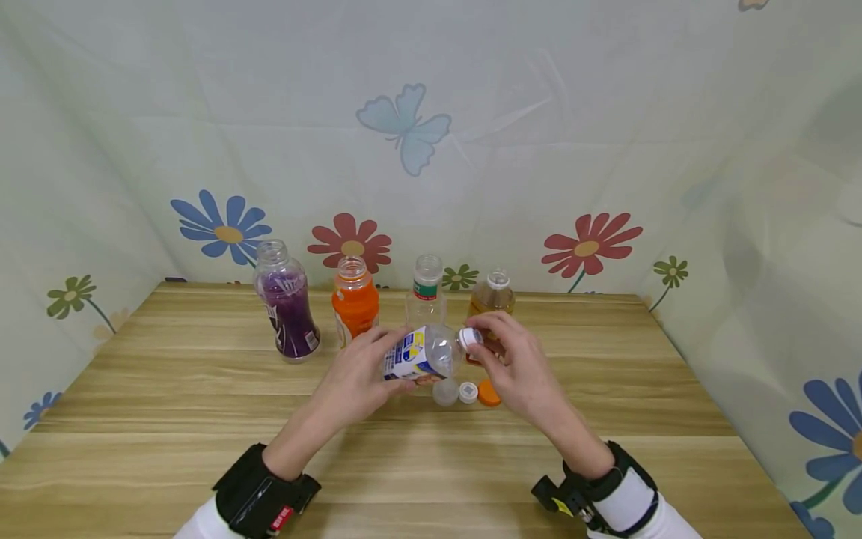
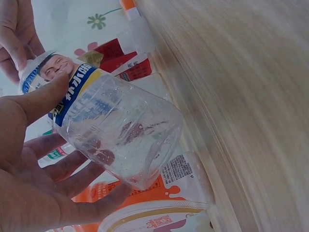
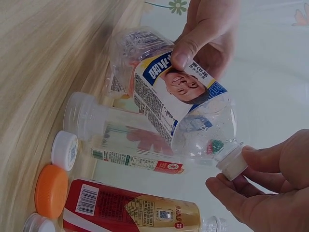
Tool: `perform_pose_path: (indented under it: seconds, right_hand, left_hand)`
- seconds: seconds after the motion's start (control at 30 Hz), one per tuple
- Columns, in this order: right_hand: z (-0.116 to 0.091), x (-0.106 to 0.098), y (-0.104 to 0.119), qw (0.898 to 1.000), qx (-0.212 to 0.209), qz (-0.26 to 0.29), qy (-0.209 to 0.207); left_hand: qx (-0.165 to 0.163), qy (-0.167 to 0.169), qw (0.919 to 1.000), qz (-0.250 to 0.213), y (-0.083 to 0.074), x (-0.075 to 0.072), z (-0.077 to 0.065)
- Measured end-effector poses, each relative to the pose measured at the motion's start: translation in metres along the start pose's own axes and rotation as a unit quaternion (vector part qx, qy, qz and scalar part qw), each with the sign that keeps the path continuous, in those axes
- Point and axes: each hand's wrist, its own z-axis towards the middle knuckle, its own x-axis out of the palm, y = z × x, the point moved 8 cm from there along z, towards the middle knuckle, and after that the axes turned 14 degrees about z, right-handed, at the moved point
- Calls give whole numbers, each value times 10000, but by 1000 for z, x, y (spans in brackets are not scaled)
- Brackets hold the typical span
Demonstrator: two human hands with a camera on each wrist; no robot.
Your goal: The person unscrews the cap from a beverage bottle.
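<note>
My left hand (image 1: 357,378) grips a clear plastic bottle (image 1: 441,352) round its label, tilted on its side above the table with the neck pointing right. In the left wrist view the bottle (image 2: 128,128) looks see-through, with no drink visible in its lower half. Thumb and fingers of my right hand (image 1: 521,367) pinch a white cap (image 1: 469,339) at the bottle's mouth. The right wrist view shows that cap (image 3: 233,165) on the neck; whether it is tight I cannot tell.
Behind the hands stand uncapped bottles: purple (image 1: 294,314), orange (image 1: 357,303), clear with a green label (image 1: 426,290), and amber (image 1: 491,296). Below the held bottle lie a translucent cap (image 1: 445,391), a white cap (image 1: 468,392) and an orange cap (image 1: 489,393) on the wooden table (image 1: 417,464).
</note>
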Motion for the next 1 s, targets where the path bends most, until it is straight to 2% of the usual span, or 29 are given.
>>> perform_pose_path:
  seconds: [0.2,0.43,0.57,0.8,1.0]
  right_hand:
    - [0,0,2,10000,-74,65,8]
    - [0,-2,2,9994,-95,-333,-86]
    - [0,-4,-1,9990,103,-400,-153]
    - [0,-7,-11,9960,702,-500,-223]
    - [0,-7,-13,9941,860,-623,-217]
  left_hand:
    - [-6,-21,10000,-51,0,0,0]
    - [14,-158,9999,44,0,-2,1]
    - [46,-214,9997,95,0,-2,1]
    - [24,-209,9997,139,1,-2,1]
    - [-15,-221,9995,209,1,-2,1]
